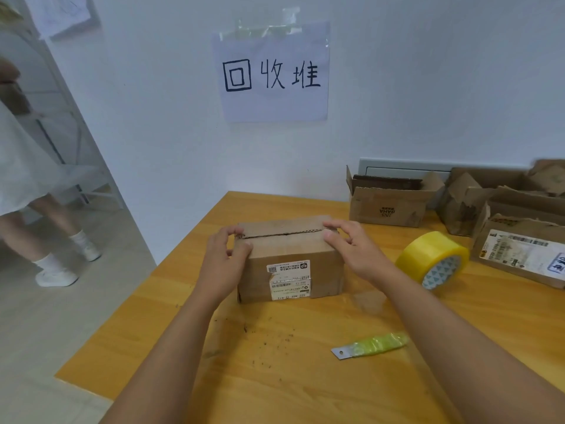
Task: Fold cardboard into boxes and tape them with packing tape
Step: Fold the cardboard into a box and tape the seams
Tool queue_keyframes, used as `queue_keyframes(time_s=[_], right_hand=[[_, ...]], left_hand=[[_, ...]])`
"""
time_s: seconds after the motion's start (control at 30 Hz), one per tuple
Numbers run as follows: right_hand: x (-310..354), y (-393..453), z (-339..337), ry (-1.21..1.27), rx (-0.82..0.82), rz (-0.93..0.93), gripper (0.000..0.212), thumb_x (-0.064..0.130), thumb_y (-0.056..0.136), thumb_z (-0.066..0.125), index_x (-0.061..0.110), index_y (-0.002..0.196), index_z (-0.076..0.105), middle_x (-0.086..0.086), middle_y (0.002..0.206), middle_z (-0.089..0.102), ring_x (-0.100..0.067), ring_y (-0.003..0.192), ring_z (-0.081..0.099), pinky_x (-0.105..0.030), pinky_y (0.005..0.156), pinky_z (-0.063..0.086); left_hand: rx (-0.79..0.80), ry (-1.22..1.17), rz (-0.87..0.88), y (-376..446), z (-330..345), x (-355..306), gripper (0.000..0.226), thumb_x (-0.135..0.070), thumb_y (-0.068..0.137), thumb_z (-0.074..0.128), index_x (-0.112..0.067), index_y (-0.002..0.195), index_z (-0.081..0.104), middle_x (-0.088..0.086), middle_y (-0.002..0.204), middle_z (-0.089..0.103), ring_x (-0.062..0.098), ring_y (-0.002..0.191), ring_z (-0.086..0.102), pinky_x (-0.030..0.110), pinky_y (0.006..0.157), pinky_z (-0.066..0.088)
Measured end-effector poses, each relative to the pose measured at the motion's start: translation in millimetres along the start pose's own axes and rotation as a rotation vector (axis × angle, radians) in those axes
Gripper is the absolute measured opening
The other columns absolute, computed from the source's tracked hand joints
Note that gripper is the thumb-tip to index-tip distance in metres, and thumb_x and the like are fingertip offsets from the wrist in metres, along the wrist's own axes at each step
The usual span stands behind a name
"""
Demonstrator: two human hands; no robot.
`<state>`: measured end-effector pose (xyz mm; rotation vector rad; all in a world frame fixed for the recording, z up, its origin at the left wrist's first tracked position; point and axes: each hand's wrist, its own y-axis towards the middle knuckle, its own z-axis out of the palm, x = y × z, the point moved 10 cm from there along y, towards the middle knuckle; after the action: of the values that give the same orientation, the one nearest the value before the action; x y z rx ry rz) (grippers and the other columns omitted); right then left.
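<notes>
A small brown cardboard box (287, 249) with white shipping labels on its near side stands on the wooden table (275, 362). Its two top flaps are folded down and meet at a seam. My left hand (224, 258) grips the box's left top edge, thumb on the near flap and fingers curled over the top. My right hand (351, 246) holds the right top edge the same way. A roll of yellow packing tape (434, 258) stands on its edge to the right of the box. A small cutter blade with a green wrapped handle (373, 345) lies in front.
Several open, torn cardboard boxes (388, 200) crowd the back right of the table, one labelled box (519, 252) lying nearer. A paper sign (272, 71) is taped to the wall. A person's legs in white shoes (58, 273) stand on the floor at left. Dark crumbs dot the table.
</notes>
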<state>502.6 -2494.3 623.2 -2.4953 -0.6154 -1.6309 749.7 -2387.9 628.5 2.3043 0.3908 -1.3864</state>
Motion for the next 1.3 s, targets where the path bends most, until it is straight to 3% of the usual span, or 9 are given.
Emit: queue_keyframes(time_s=[0.1,0.17,0.3,0.43,0.77,1.0,1.1,1.17,1.3], right_hand=[[-10.7,-7.3,9.0,0.044,0.070,0.089,0.034,0.050,0.100,0.046,0.048,0.134,0.049,0.007,0.140,0.042,-0.019,0.122,0.047,-0.046,0.100,0.048],[-12.9,-12.6,14.7,0.107,0.096,0.131,0.036,0.050,0.101,0.044,0.049,0.136,0.044,0.008,0.139,0.042,-0.019,0.120,0.047,-0.040,0.093,0.049],[-3.0,-6.5,13.8,0.174,0.012,0.104,0.036,0.041,0.100,0.050,0.045,0.135,0.044,0.007,0.138,0.044,-0.014,0.115,0.049,-0.031,0.087,0.042],[3.6,0.8,21.6,0.280,0.008,0.109,0.035,0.039,0.100,0.052,0.044,0.133,0.046,0.008,0.130,0.049,-0.010,0.105,0.053,-0.030,0.080,0.045],[-8.8,-18.9,36.2,0.123,0.004,0.134,0.038,0.044,0.099,0.049,0.041,0.137,0.045,0.000,0.137,0.044,-0.020,0.115,0.048,-0.032,0.082,0.044],[-21.5,-49.6,51.0,-0.273,0.099,0.067,0.049,0.054,0.099,0.043,0.041,0.146,0.036,0.002,0.148,0.044,-0.025,0.130,0.039,-0.041,0.105,0.037],[-17.0,-52.2,55.0,-0.502,0.098,0.017,0.053,0.056,0.102,0.033,0.036,0.152,0.030,0.004,0.163,0.019,-0.024,0.147,0.015,-0.045,0.116,0.023],[-5.0,-50.3,60.8,-0.656,0.107,-0.064,0.054,0.051,0.105,0.025,0.029,0.154,0.027,0.008,0.166,0.006,-0.017,0.152,0.001,-0.044,0.120,0.013],[3.2,-45.8,73.9,-0.732,0.202,-0.162,0.052,0.042,0.108,0.019,0.024,0.156,0.025,0.009,0.166,0.013,-0.007,0.152,0.001,-0.038,0.123,0.009]], left_hand=[[0.065,-0.106,-0.134,-2.6,8.3,16.5,0.024,-0.054,0.089,0.054,-0.054,0.112,0.047,-0.006,0.133,0.041,0.012,0.110,0.051,0.039,0.091,0.050],[0.098,-0.187,-0.188,-4.4,13.3,21.3,0.033,-0.066,0.075,0.052,-0.062,0.107,0.046,-0.005,0.134,0.045,0.020,0.119,0.051,0.050,0.099,0.048],[0.026,-0.264,-0.161,1.5,12.2,16.9,0.017,-0.049,0.090,0.053,-0.059,0.103,0.047,-0.005,0.127,0.052,0.020,0.111,0.054,0.043,0.086,0.050],[-0.055,-0.408,-0.206,12.8,11.5,15.8,0.022,-0.030,0.098,0.052,-0.039,0.118,0.049,-0.005,0.111,0.057,0.016,0.094,0.055,0.033,0.073,0.042],[-0.048,-0.313,-0.253,-7.6,7.6,43.8,0.015,-0.036,0.098,0.050,-0.045,0.110,0.049,0.000,0.108,0.059,0.021,0.095,0.058,0.037,0.074,0.043],[-0.061,-0.049,-0.179,-41.5,-8.9,45.9,0.020,-0.031,0.098,0.050,-0.038,0.116,0.049,-0.008,0.111,0.057,0.016,0.094,0.057,0.039,0.076,0.047],[-0.076,0.240,-0.051,-46.4,-13.8,41.5,0.027,-0.030,0.099,0.049,-0.028,0.125,0.055,-0.004,0.132,0.055,0.017,0.115,0.052,0.041,0.093,0.046],[-0.096,0.439,0.098,-44.2,-11.6,27.5,0.029,-0.026,0.101,0.048,-0.020,0.127,0.060,-0.002,0.148,0.047,0.021,0.138,0.037,0.039,0.111,0.033],[0.046,0.706,0.323,-42.4,19.8,-0.6,0.033,-0.032,0.106,0.038,-0.021,0.124,0.064,-0.001,0.141,0.056,0.024,0.140,0.039,0.036,0.115,0.023]])
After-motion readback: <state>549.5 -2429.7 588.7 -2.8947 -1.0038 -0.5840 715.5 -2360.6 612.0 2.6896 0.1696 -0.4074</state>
